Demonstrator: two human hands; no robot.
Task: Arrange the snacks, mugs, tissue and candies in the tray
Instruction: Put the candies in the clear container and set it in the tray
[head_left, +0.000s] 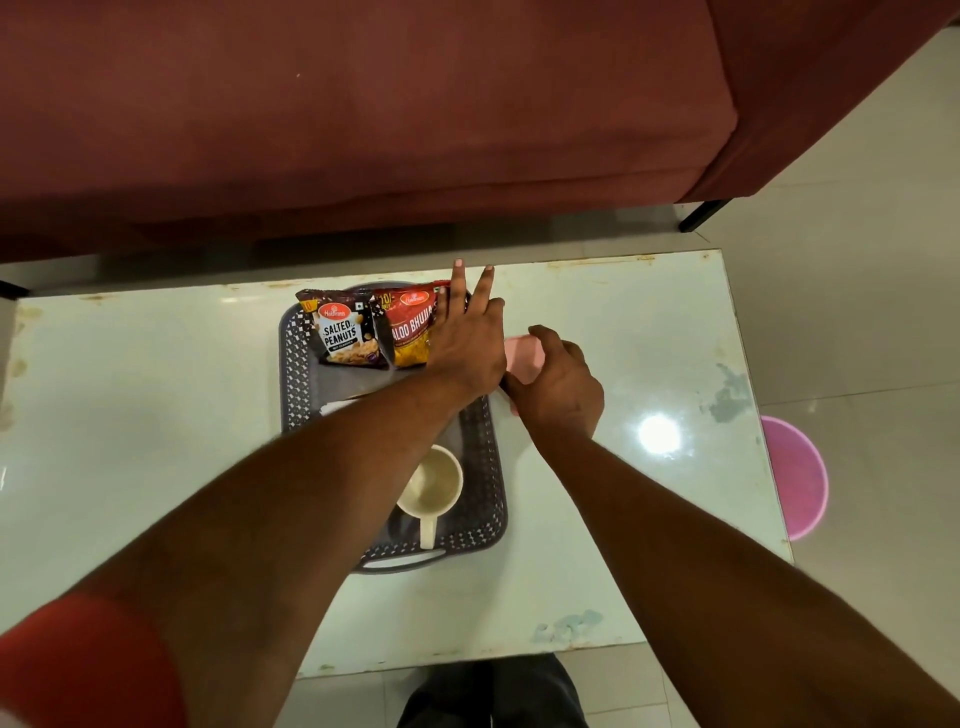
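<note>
A dark perforated tray (298, 374) lies on the pale table. At its far end two snack packets stand side by side: black salted peanuts (340, 330) and red aloo bhujia (410, 327). A cream mug (434, 486) sits at the tray's near end, handle toward me. White tissue (337, 407) peeks out from under my left forearm. My left hand (467, 338) reaches across the tray's far right corner, fingers spread, beside the red packet. My right hand (558, 387) is just right of the tray, wrapped around a pink mug (522, 356).
A maroon sofa (363, 114) runs along the far side of the table (649, 322). A pink round bin (797, 478) stands on the floor past the table's right edge. My feet show below the near edge.
</note>
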